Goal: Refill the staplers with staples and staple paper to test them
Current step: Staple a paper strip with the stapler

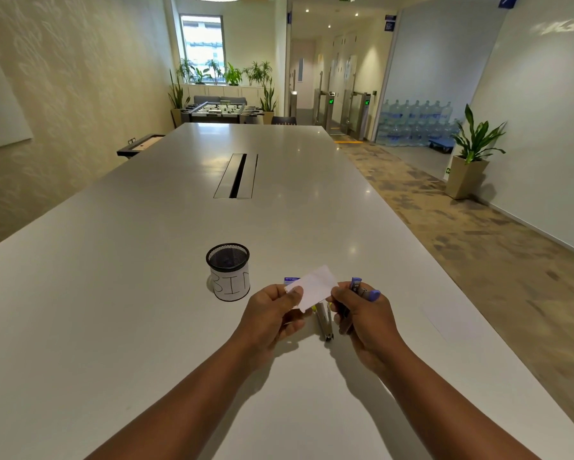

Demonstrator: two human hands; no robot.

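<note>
A small white slip of paper (314, 287) is held above the white table (146, 310). My left hand (272, 313) pinches its left end between thumb and fingers. My right hand (362, 310) grips a blue-purple stapler (358, 287) and also touches the paper's right end. A second stapler (324, 322), yellow and metal, lies on the table between my hands, opened out lengthwise. Behind the paper a corner of a blue staple box (290, 279) shows; most of it is hidden.
A black mesh cup (228, 272) with a white label reading "BIN" stands left of my hands. A cable slot (237, 175) runs along the table's middle. A faint white sheet (445, 318) lies near the right table edge.
</note>
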